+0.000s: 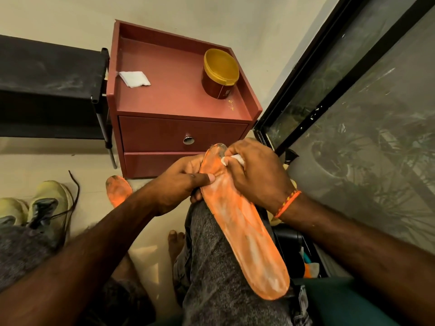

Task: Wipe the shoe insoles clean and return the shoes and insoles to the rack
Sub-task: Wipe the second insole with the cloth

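Note:
An orange insole (244, 234) with whitish smears lies along my right thigh, its toe end raised toward the cabinet. My left hand (181, 182) grips its left edge near the toe, thumb pressed on top. My right hand (256, 172) pinches a small white wipe (231, 159) against the insole's toe end. A second orange insole (117, 189), dark at its tip, lies on the floor behind my left forearm. Two yellow-green shoes (44, 205) with dark laces stand on the floor at the left. The black shoe rack (47, 90) is at the upper left.
A red bedside cabinet (179, 135) with a drawer stands ahead; a folded white tissue (134, 78) and a yellow-lidded jar (220, 74) sit on top. A dark-framed glass door (353, 114) runs along the right. My bare foot (175, 243) rests on the pale floor.

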